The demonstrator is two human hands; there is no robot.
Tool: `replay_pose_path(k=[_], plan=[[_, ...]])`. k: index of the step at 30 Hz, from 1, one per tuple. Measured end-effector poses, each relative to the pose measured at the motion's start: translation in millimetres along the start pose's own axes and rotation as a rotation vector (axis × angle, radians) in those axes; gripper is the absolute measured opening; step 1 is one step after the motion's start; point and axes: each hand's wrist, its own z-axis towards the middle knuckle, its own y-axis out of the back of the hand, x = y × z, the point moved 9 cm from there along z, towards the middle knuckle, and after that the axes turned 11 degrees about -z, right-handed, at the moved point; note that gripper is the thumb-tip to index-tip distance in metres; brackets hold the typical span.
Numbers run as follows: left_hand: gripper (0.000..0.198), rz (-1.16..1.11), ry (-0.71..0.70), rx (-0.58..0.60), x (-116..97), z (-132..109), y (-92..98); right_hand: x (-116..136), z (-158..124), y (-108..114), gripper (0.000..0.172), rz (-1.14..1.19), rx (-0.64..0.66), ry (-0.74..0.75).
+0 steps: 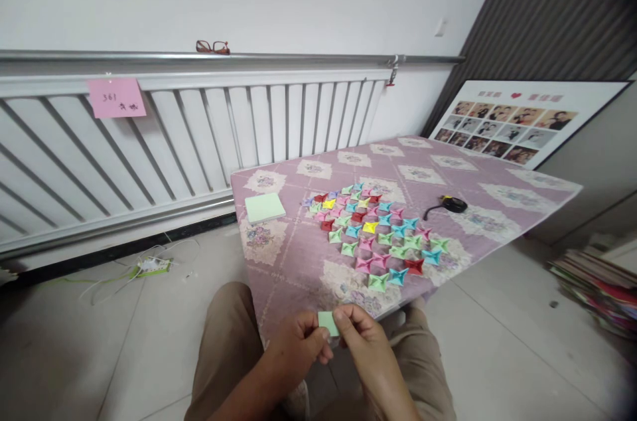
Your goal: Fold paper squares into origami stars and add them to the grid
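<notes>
A small folded square of light green paper (328,323) is pinched between both hands, just off the near edge of the table. My left hand (303,341) grips its left side with thumb and fingers. On its right side, my right hand (359,331) holds it with the thumb on top. Beyond the hands, many small folded paper pieces (369,228) in green, pink, blue, red and yellow stand in rows on the tablecloth. A stack of light green paper sheets (265,208) lies at the table's left side.
The table (293,255) has a purple patterned cloth. A black tape-measure-like object with a strap (454,204) lies at right. Behind are a white radiator (279,122) and glasses (213,47) on a pipe. A power strip (152,267) and cables lie on the floor.
</notes>
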Motion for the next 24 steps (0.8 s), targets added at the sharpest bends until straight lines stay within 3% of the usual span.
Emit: replay_pose_path(k=[6, 13, 18, 24], plan=[[0.021, 0.115, -0.058, -0.029, -6.9, -6.8, 1.2, -6.1, -3.7, -2.5, 0.045, 0.025, -0.085, 0.019], [0.023, 0.022, -0.040, 0.055, 4.7, -1.6, 3.1, -2.8, 0.3, -6.0, 0.039, -0.135, -0.058, 0.100], [0.033, -0.016, -0.051, -0.096, 15.6, 4.6, 22.0, 0.8, -0.9, -14.3, 0.036, -0.218, -0.044, 0.146], [0.036, -0.020, -0.023, -0.104, 25.1, 6.7, 26.1, -13.4, 0.3, -27.3, 0.036, -0.086, 0.048, 0.070]])
